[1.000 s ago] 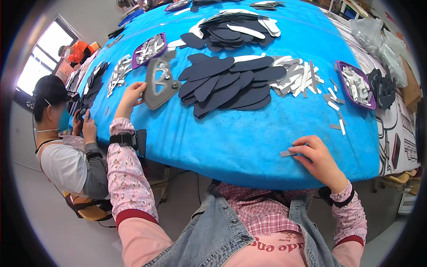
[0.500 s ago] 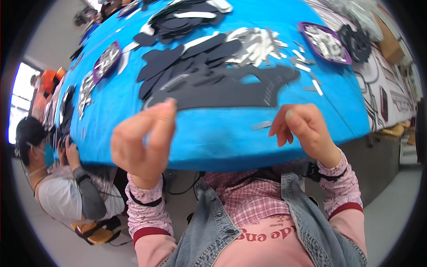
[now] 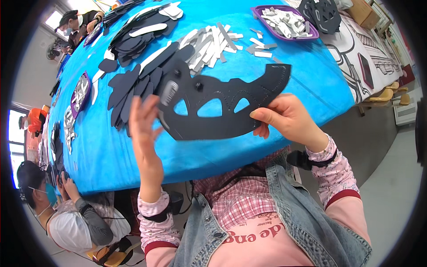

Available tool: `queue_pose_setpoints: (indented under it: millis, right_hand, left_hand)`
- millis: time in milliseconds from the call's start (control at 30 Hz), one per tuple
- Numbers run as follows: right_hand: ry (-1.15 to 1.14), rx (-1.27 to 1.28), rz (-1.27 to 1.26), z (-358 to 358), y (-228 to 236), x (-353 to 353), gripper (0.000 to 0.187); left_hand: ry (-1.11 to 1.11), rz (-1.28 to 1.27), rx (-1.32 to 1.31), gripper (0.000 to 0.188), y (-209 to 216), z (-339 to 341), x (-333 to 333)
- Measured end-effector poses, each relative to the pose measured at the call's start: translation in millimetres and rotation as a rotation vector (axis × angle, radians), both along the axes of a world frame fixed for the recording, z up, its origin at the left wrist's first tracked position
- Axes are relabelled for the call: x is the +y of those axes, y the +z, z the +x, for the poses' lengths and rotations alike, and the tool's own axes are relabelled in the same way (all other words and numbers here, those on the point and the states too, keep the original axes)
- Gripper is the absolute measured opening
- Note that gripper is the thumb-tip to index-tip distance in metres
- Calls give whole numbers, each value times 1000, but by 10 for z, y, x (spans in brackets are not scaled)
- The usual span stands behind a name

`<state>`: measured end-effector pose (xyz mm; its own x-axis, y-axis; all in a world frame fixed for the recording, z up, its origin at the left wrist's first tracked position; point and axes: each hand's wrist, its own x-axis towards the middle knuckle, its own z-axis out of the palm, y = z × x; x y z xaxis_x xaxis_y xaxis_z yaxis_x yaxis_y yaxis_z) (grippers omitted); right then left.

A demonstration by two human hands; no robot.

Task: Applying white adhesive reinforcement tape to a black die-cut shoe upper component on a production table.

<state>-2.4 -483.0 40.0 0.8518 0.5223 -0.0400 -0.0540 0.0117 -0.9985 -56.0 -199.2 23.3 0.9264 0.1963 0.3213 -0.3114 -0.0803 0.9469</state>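
A black, curved flat panel (image 3: 209,127) with stitched lines and triangular cut-outs is held up over the table's near side. My right hand (image 3: 293,122) pinches its right part, thumb on top and fingers underneath. Beside the panel's left end is my left hand (image 3: 146,133), fingers spread and slightly blurred; whether it touches the edge I cannot tell. Two dark round spots show near the panel's upper left. Behind it lies a pile of dark, sole-shaped pieces (image 3: 129,95), partly hidden by the panel. White and grey strips (image 3: 209,49) are heaped beyond.
A purple tray (image 3: 302,38) of strips stands at the far right, near a bundle of black cut-out pieces (image 3: 320,15). Another purple tray (image 3: 89,84) is at left. Blue sheeting (image 3: 307,80) covers the table. A co-worker (image 3: 75,218) sits at lower left; another person is farther off.
The black panel lay on the table and is now lifted, gripped by my right hand. My left hand's fingers have spread from a closed pose. The view has shifted.
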Motion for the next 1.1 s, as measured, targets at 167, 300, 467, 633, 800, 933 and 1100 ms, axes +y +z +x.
queue_pose_setpoints:
  millis: [167, 300, 467, 633, 800, 933, 1100]
  right_hand:
    - [-38, -48, -133, 81, -132, -65, 27]
    - [-60, -15, -191, 114, -135, -60, 28]
    - [-74, 6, -95, 110, -83, -1, 23]
    - [-144, -64, 88, 148, 27, 101, 22]
    - [-313, -446, 37, 170, 206, 250, 23]
    - [-403, -1197, -136, 161, 328, 422, 21]
    - [-294, -1389, -225, 55, 364, 581, 27]
  left_hand:
    - [37, 30, 228, 49, -135, -98, 1]
    - [129, 35, 104, 51, -92, -68, -16]
    - [191, 39, 6, 50, -27, -13, -31]
    - [227, -11, -127, 50, 64, 97, -3]
    - [437, 660, -320, 56, 214, 140, -189]
    - [139, 740, -284, 68, 109, 160, -513]
    - [11, 260, -127, 71, -126, 277, -612]
